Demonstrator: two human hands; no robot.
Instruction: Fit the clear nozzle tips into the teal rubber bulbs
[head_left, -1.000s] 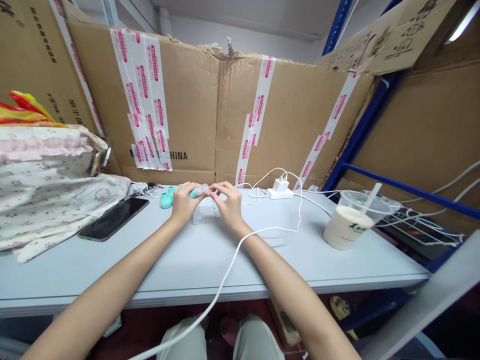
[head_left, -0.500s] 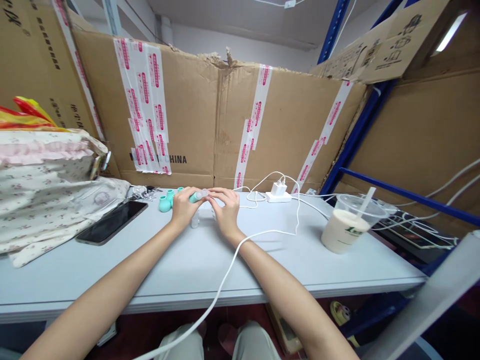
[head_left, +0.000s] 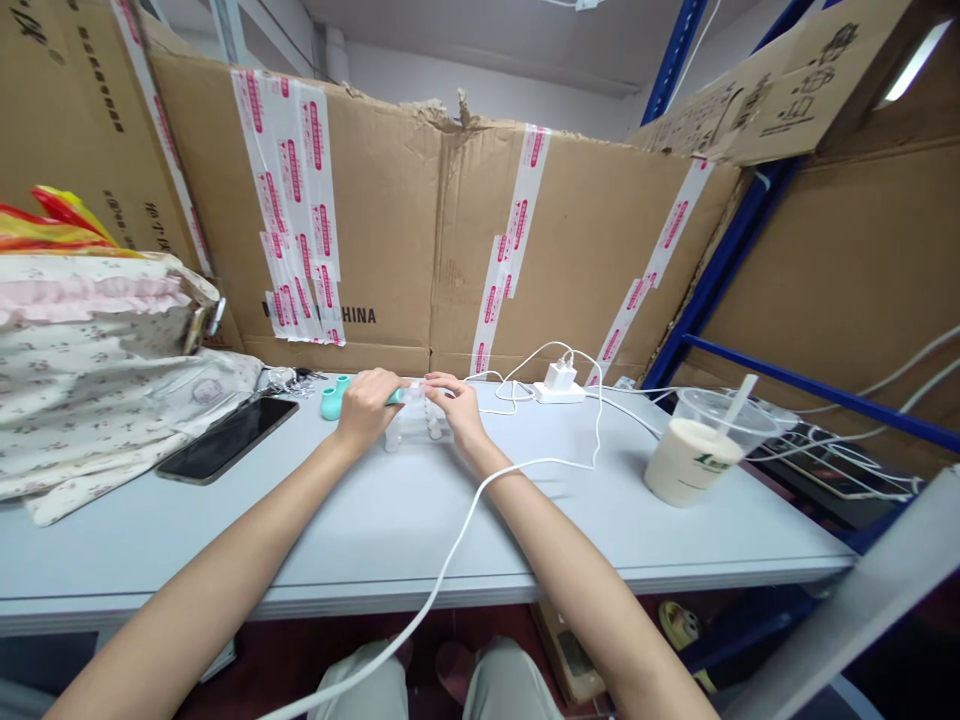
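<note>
My left hand (head_left: 366, 405) is closed around a slim teal piece (head_left: 395, 396), whose tip pokes out toward the right. A clear plastic part (head_left: 413, 391) sits at that tip, between my two hands. My right hand (head_left: 459, 408) has thumb and fingers closed on the clear part's right side; its exact kind is too small to make out. Below the left fingers stands a small clear tube-like piece (head_left: 394, 438), and another clear piece (head_left: 434, 424) shows under the right hand. Rounded teal pieces (head_left: 331, 403) lie just left of my left hand, partly hidden by it.
A black phone (head_left: 229, 440) lies at left beside a floral cloth bag (head_left: 90, 380). A white charger (head_left: 559, 376) on a power strip stands at the back, its white cable (head_left: 480, 492) crossing my right forearm. A drink cup (head_left: 688, 460) stands at right. Cardboard (head_left: 382, 230) walls the back.
My left hand has turned over the teal piece, covering more of it. My right fingers have shifted slightly, and the clear piece beneath them shows more. The view has moved a little.
</note>
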